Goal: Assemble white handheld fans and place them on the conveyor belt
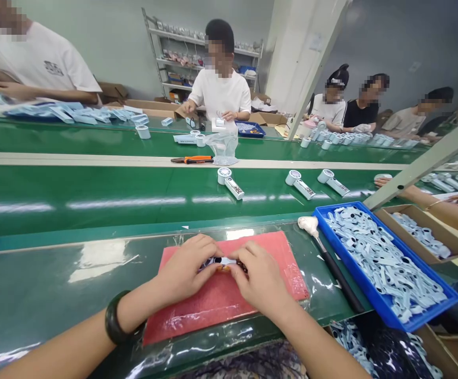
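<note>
The left grip (185, 268) and right grip (258, 279) pinch one small black-and-white part (220, 261) between them, over one red mat (213, 318); one blue tray (382, 263) sits rightward, past the mat's edge.

The left hand (185, 268) and right hand (258, 281) grip a small black-and-white part (221, 261) on a red mat (213, 316), near a blue tray (410, 250).

bright overhead glare, bowed edges

A factory assembly line: green conveyor belts (95, 184), seated workers (219, 89) alongside, a blue parts tray (410, 251).
</note>
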Motion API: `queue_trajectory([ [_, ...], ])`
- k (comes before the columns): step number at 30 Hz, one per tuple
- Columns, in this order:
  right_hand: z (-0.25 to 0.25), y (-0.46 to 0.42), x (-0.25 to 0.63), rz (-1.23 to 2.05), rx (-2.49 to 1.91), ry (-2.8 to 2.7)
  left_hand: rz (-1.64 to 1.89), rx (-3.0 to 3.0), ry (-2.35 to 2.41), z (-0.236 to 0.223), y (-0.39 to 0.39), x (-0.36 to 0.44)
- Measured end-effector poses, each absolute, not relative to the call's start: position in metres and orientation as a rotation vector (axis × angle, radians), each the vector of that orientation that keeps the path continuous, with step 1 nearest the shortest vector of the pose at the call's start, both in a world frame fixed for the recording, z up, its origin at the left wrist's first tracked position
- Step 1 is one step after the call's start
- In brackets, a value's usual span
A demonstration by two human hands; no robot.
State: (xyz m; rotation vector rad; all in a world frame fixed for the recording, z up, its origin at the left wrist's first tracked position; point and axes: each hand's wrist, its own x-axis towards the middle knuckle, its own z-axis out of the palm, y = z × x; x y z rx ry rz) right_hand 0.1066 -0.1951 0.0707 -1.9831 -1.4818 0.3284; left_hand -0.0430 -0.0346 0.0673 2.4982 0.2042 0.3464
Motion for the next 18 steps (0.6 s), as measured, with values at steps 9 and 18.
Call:
queue_trajectory([
  [9, 0.056, -0.202, 0.123, 0.822, -1.79, -1.367, 0.392, 2.646, 0.128, 0.067, -0.05, -0.06],
  [18, 0.05, -0.208, 0.109, 0.611, -1.862, -1.574, 0.279, 2.626, 0.307, 0.064, -0.066, -0.058],
])
